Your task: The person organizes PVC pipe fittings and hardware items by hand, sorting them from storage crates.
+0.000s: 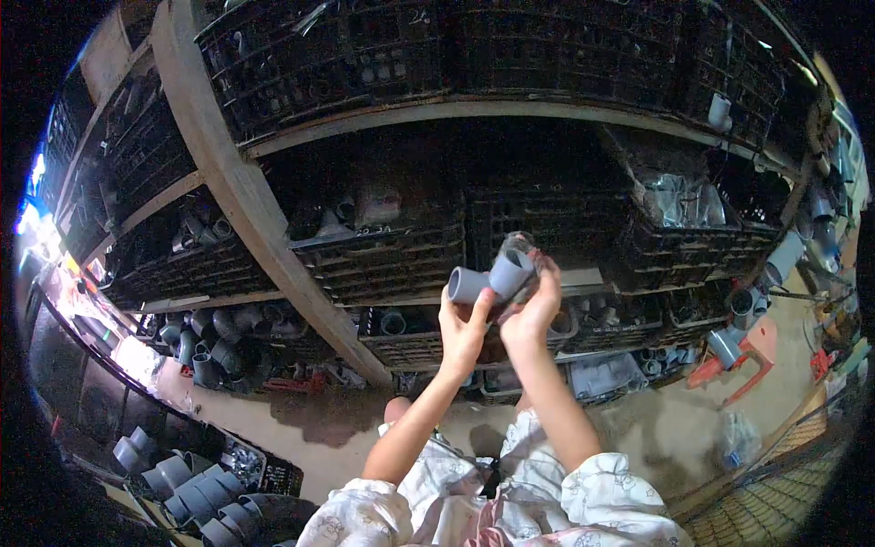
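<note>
Both hands are raised together in front of the shelves, at the middle of the view. My left hand (463, 330) is closed, thumb and fingers round a short grey plastic pipe fitting (470, 285) whose round mouth faces left. My right hand (536, 312) is closed round a second grey pipe fitting (510, 272), tilted with its mouth upward. The two fittings meet at the left thumb. A dark, crinkled bit shows behind the right-hand fitting, partly hidden by the fingers.
Black crates (392, 264) of fittings fill the wooden shelves ahead, beside a slanting wooden post (246, 201). More grey fittings (200, 497) lie at lower left. A red plastic stool (752, 356) and a clear bag (740, 438) are on the floor at right.
</note>
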Demonstrator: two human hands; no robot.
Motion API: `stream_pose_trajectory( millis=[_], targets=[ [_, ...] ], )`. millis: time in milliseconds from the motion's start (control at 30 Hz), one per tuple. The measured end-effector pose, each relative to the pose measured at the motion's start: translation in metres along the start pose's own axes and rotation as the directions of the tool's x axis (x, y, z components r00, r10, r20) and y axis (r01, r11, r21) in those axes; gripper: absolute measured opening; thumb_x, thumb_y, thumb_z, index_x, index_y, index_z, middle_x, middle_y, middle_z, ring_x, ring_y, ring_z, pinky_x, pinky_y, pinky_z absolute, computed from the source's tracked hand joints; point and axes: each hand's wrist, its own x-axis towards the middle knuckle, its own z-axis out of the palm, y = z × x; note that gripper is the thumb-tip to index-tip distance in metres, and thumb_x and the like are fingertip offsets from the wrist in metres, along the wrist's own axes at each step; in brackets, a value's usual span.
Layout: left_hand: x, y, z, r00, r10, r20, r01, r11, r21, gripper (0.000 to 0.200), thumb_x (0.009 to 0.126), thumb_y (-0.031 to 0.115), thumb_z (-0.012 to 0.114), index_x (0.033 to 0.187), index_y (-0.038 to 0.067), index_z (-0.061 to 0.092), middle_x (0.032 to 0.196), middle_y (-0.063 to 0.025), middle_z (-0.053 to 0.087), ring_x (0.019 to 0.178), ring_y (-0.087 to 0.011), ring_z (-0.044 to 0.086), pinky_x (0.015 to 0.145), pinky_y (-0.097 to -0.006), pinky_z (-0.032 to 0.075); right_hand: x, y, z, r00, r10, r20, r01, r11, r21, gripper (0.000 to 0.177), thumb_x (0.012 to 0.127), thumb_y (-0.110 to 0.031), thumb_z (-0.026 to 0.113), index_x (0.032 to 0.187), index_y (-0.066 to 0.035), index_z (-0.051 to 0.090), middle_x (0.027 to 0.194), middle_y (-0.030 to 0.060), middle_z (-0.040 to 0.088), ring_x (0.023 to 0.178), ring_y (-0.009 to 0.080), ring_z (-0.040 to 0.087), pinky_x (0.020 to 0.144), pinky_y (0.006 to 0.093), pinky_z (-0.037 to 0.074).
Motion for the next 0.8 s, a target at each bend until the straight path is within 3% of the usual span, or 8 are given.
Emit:
stream_pose_trajectory(
  millis=[100,367,500,600,633,667,733,800],
  targets=[
    [0.000,-0.005,-0.010,0.994,-0.107,0.001,0.107,0.993,-0.043,0.034,0.078,0.016,0.061,0.104,0.001,0.044,0.092,-0.0062,0.054,0.085,-0.0112,0.050,0.075,-0.0249,0.041,0.008,-0.003,-0.012,0.996,0.068,0.058,-0.070,0.996,0.046,0.011,0.082,-0.017,0.044,0.091,-0.011,0.047,0.089,0.0005,0.052,0.080,0.0109,0.049,0.066,0.0248,0.040],
    [0.009,0.004,-0.014,0.986,-0.154,-0.067,0.147,0.985,-0.095,0.033,0.079,0.017,0.060,0.105,0.002,0.046,0.095,-0.0060,0.055,0.084,-0.0102,0.050,0.074,-0.0234,0.040,-0.046,0.008,-0.017,0.907,-0.292,0.304,0.336,0.936,-0.103,0.018,0.087,-0.014,0.032,0.102,-0.004,0.035,0.125,0.0137,0.037,0.112,0.0195,0.035,0.094,0.0334,0.027],
    [0.003,0.004,-0.009,0.986,-0.147,-0.078,0.135,0.981,-0.140,0.034,0.078,0.015,0.061,0.105,0.002,0.046,0.097,-0.0063,0.056,0.085,-0.0103,0.050,0.074,-0.0236,0.040,-0.047,0.023,-0.021,0.868,-0.428,0.252,0.481,0.850,-0.213,0.016,0.087,-0.012,0.034,0.099,-0.001,0.037,0.128,0.0183,0.031,0.104,0.0193,0.043,0.084,0.0315,0.038],
    [0.001,0.014,-0.010,0.979,-0.199,-0.052,0.179,0.949,-0.260,0.034,0.078,0.013,0.061,0.106,0.002,0.046,0.101,-0.0075,0.055,0.085,-0.0103,0.050,0.075,-0.0246,0.041,-0.053,0.021,-0.037,0.640,-0.426,0.640,0.733,0.590,-0.340,0.015,0.084,-0.010,0.039,0.096,-0.001,0.042,0.124,0.0206,0.035,0.106,0.0244,0.043,0.090,0.0354,0.033],
    [0.000,0.030,-0.011,0.988,-0.152,-0.011,0.150,0.983,-0.110,0.035,0.078,0.009,0.060,0.108,0.001,0.045,0.105,-0.0082,0.054,0.088,-0.0105,0.051,0.079,-0.0259,0.041,-0.043,0.010,-0.032,0.244,-0.465,0.851,0.970,0.123,-0.211,0.013,0.080,-0.007,0.042,0.092,-0.001,0.046,0.115,0.0225,0.042,0.098,0.0298,0.049,0.088,0.0398,0.035],
    [0.005,0.015,-0.017,0.993,0.095,0.069,-0.081,0.979,-0.187,0.038,0.076,0.003,0.059,0.111,0.000,0.044,0.105,-0.0083,0.054,0.090,-0.0113,0.052,0.081,-0.0261,0.041,-0.040,0.009,-0.031,0.136,-0.396,0.908,0.989,0.006,-0.146,0.015,0.077,-0.006,0.045,0.091,-0.001,0.047,0.106,0.0215,0.048,0.090,0.0347,0.052,0.087,0.0454,0.035],
    [0.004,0.023,-0.026,0.973,0.131,0.191,-0.126,0.991,-0.037,0.042,0.073,0.000,0.059,0.112,-0.001,0.042,0.104,-0.0079,0.054,0.092,-0.0117,0.052,0.081,-0.0251,0.042,-0.040,0.007,-0.034,0.241,-0.340,0.909,0.965,0.183,-0.187,0.015,0.077,-0.005,0.046,0.091,-0.002,0.048,0.098,0.0177,0.054,0.087,0.0345,0.053,0.087,0.0476,0.035],
    [0.002,0.036,-0.031,0.971,0.078,0.228,-0.107,0.987,0.119,0.045,0.070,0.001,0.062,0.111,-0.002,0.043,0.100,-0.0069,0.055,0.091,-0.0103,0.052,0.080,-0.0245,0.042,-0.034,-0.006,-0.025,0.331,-0.352,0.876,0.943,0.100,-0.316,0.010,0.074,-0.004,0.050,0.084,-0.002,0.052,0.086,0.0123,0.057,0.084,0.0315,0.054,0.079,0.0423,0.039]
  ],
)
